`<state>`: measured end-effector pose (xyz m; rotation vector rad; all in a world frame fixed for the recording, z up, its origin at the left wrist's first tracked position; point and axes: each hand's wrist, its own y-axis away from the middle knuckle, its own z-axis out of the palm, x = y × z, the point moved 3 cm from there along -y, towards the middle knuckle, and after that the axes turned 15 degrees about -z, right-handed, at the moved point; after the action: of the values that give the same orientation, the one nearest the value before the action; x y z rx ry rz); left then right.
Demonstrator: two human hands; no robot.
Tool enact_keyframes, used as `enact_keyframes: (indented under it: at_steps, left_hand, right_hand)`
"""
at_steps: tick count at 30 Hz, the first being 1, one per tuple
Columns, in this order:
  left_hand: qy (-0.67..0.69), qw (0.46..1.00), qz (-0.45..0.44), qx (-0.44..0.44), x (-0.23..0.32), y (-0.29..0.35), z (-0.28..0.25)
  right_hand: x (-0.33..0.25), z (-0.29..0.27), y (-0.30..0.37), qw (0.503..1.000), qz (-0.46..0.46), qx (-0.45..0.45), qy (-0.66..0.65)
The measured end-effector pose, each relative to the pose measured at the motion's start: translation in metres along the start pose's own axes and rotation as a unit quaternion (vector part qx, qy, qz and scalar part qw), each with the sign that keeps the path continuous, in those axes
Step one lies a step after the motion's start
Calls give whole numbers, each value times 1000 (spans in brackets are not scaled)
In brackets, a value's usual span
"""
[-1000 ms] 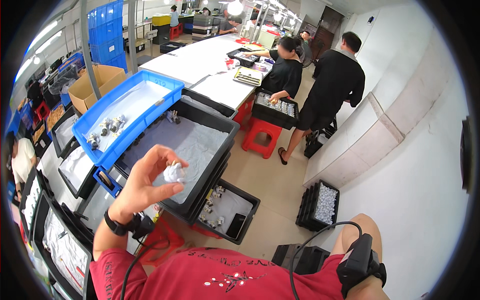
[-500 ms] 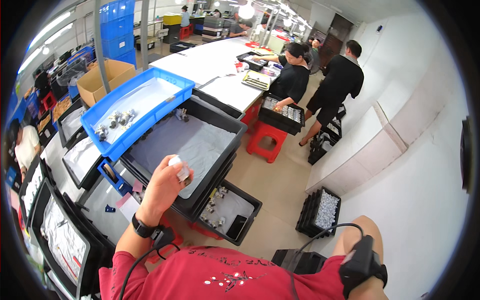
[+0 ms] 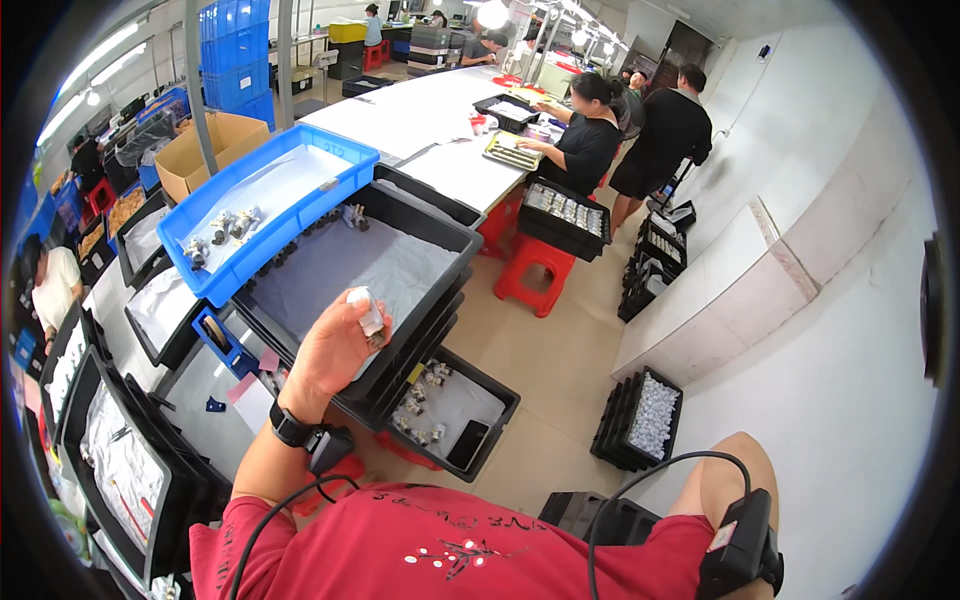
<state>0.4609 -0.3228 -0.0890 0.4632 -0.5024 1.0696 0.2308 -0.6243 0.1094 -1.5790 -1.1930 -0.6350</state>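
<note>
My left hand (image 3: 335, 345) is closed round a small white and metallic part (image 3: 368, 312), its lower end greyish metal. It hovers over the near side of a large black tray (image 3: 432, 296) lined with pale sheeting, where several small metal fittings (image 3: 352, 214) lie along the far edge. A blue tray (image 3: 295, 228), resting across that black tray's left side, holds a cluster of similar fittings (image 3: 236, 225). My right arm (image 3: 735, 490) hangs at the right, and its hand is out of view.
Below the stack, a lower black tray (image 3: 497, 425) holds fittings and a phone (image 3: 467, 443). Black crates of white pieces (image 3: 655, 412) stand by the wall. A seated person (image 3: 585, 140) works beside a red stool (image 3: 533, 275) bearing a black tray; another person stands behind.
My left hand still grips the part, which now shows more upright. The seated person's hand has moved from the black tray to the yellow one. The standing person has shifted farther off.
</note>
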Motion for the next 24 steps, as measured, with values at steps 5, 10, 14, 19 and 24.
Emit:
enact_keyframes:
  at_steps: [5,10,14,19,24]
  left_hand:
    - [-10,1000,13,-7,2,3,2]
    - [-24,999,47,-2,0,10,-7]
    - [-10,997,71,1,-2,5,1]
    - [-51,993,109,-10,-1,4,-6]
    - [-43,978,199,46,-2,23,-4]
  right_hand:
    - [2,-3,8,994,22,44,-100]
    - [6,-5,19,973,29,107,-204]
    - [-11,-6,19,981,13,157,-111]
    - [-25,1,51,978,10,205,42]
    - [-22,41,84,945,35,316,-71]
